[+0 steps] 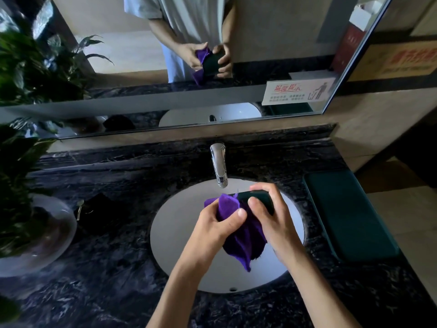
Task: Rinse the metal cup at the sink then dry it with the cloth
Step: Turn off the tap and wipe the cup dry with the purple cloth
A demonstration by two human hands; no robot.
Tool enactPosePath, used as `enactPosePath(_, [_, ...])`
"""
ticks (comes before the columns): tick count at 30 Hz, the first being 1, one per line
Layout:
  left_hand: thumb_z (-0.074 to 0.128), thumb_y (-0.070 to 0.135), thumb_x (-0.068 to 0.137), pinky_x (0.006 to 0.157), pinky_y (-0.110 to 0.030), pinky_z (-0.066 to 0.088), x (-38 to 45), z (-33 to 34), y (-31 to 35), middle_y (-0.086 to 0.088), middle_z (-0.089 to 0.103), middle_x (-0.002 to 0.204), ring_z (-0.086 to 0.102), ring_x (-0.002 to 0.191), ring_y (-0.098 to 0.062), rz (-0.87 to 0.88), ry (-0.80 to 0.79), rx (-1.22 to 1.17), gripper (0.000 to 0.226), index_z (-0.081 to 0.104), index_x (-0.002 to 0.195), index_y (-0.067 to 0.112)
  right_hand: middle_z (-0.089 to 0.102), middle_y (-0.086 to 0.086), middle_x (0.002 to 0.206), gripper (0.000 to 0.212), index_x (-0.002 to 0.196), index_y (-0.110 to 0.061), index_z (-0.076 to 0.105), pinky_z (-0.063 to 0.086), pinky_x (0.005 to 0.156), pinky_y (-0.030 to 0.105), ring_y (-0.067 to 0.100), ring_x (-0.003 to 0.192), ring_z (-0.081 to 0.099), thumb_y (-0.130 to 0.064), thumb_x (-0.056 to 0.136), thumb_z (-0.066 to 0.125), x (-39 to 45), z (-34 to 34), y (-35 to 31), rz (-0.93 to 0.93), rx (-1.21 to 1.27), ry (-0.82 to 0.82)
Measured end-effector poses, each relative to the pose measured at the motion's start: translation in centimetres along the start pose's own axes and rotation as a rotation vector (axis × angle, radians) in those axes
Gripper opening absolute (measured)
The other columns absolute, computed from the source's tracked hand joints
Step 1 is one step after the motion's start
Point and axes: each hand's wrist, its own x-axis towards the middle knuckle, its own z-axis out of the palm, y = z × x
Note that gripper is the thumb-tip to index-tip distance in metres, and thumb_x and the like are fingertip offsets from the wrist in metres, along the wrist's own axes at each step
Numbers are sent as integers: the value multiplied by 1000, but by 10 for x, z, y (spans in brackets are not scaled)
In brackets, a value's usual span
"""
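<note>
Over the white sink basin (179, 233), just near of the faucet (218, 166), my right hand (269, 214) grips the dark metal cup (256, 197) (tilted sideways) while my left hand (217, 223) clutches the purple cloth (238, 237) against it.

Head view (single camera), looking forward-down, close over sink (179, 233), mirror (260, 55) ahead
</note>
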Motion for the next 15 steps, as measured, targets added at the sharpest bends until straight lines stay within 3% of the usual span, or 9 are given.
enactPosePath(2, [84, 38, 82, 82, -29, 57, 1, -3, 2, 2, 74, 93, 71, 88, -14, 21, -66, 88, 46, 65, 111, 8, 71, -11, 104, 25, 113, -32, 65, 52, 81, 24, 7, 96, 67, -44, 91, 59, 1, 1, 0, 82, 102, 84])
enactPosePath(5, [91, 31, 75, 79, -25, 57, 2, -4, 4, 13, 73, 95, 70, 89, -6, 27, -34, 179, 52, 58, 114, 17, 72, -3, 104, 20, 108, -33, 68, 54, 71, 31, 13, 90, 67, -41, 91, 59, 3, 6, -1, 175, 241, 126])
enactPosePath(9, [82, 63, 75, 94, -49, 55, 3, -4, -4, 12, 70, 96, 63, 110, -32, 178, 168, 386, 40, 65, 96, 33, 70, 6, 99, 12, 104, -23, 69, 55, 67, 25, 16, 85, 66, -20, 102, 57, 5, 10, -6, 189, 404, 147])
enactPosePath(11, [82, 57, 82, 82, -47, 58, -1, 3, -3, 6, 72, 87, 69, 92, -25, 246, 190, 321, 37, 67, 95, 26, 70, 3, 96, 16, 102, -25, 68, 54, 67, 27, 15, 83, 66, -35, 98, 57, 7, 11, -9, 206, 418, 130])
enactPosePath(13, [85, 38, 87, 64, -27, 57, -6, 19, -1, 8, 72, 74, 68, 67, -5, 226, 184, 170, 34, 64, 98, 14, 70, -7, 95, 34, 104, -26, 67, 52, 73, 26, 9, 85, 65, -55, 94, 51, 9, 13, -10, 174, 281, 96])
enactPosePath(15, [83, 33, 89, 60, -16, 50, -6, 32, -5, 14, 67, 66, 60, 59, -1, 207, 293, 114, 25, 64, 88, 16, 68, -18, 91, 33, 104, -22, 65, 49, 75, 15, -2, 84, 62, -51, 100, 51, 8, 14, -12, 70, 111, 74])
